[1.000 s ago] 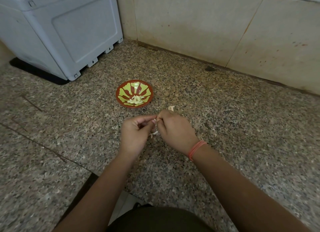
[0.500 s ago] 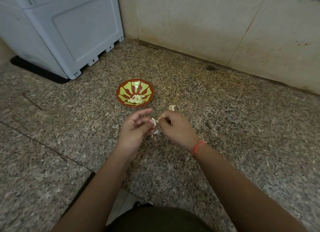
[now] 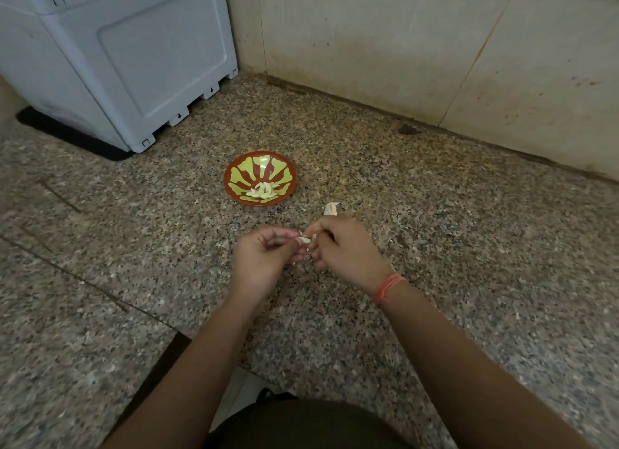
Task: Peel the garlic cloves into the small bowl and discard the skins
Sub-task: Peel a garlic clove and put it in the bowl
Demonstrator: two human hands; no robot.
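Fingers [image 3: 281,233] of our left hand [image 3: 264,259] and right hand [image 3: 345,249] pinch one garlic clove [image 3: 305,239] between them, near the small bowl [image 3: 234,167]. If the skin tears suddenly, we risk flicking the clove onto the floor [image 3: 469,247].

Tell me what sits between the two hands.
In the head view, a pale garlic clove sits between the left hand and the right hand, pinched by fingertips of both.
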